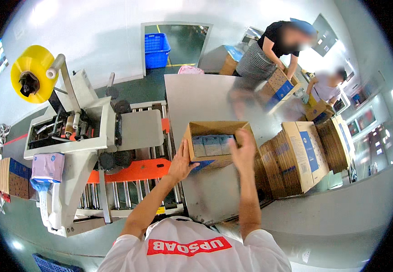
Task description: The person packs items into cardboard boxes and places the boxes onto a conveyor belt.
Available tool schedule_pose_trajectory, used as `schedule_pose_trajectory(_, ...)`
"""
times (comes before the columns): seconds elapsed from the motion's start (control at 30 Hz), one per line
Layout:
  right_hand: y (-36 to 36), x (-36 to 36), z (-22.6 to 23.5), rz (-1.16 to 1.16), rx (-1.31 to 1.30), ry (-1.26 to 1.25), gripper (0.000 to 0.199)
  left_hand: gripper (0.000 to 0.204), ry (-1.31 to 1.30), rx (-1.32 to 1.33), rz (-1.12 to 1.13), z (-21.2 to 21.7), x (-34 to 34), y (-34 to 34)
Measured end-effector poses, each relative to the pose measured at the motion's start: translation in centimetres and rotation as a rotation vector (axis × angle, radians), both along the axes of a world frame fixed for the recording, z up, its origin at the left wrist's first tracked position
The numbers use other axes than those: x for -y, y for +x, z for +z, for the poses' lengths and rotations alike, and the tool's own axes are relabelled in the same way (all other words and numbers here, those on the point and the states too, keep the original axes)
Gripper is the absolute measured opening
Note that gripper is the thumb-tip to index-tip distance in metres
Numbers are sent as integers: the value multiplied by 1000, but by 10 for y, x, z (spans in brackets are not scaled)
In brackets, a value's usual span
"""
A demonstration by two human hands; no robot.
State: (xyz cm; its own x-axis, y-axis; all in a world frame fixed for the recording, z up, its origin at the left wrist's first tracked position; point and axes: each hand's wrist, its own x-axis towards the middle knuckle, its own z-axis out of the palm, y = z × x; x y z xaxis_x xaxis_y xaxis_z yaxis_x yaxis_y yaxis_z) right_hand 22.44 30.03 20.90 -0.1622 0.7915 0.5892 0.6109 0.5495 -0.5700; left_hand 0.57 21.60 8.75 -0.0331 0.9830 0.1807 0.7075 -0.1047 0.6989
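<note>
An open cardboard box [219, 159] with a blue patch stands on the metal table in front of me. Several blue-grey packs [212, 144] sit inside it in a row. My left hand [180, 163] holds the box at its near left corner, fingers along the side and thumb across the front. Over the right end of the box is my right hand [243, 152], blurred by motion, its fingers stretched out and nothing seen in them. Whether it touches the box wall cannot be made out.
Left of the metal table [192, 97] stands a taping machine [74, 131] with a yellow tape roll [42, 61] over a roller conveyor [126, 192]. Flattened cartons [282, 158] are stacked at right. Two people [264, 59] handle boxes at the far right. A blue basket [156, 51] stands beyond.
</note>
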Motion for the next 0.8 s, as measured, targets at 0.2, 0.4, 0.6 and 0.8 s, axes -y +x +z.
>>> schedule_pose_trajectory(0.2,115,-30,-46,-8,-413,-647,52,97,235,-47,40,18,-8,8)
schedule_pose_trajectory(0.4,145,-54,-109,152,-834,-664,51,92,273,-118,-57,13,-20,-11)
schedule_pose_trajectory(0.6,172,-76,-151,304,-981,-675,58,82,233,-60,-189,3,-36,-2)
schedule_pose_trajectory(0.8,149,-76,-141,501,-979,-801,61,63,287,42,-157,-10,-31,-6)
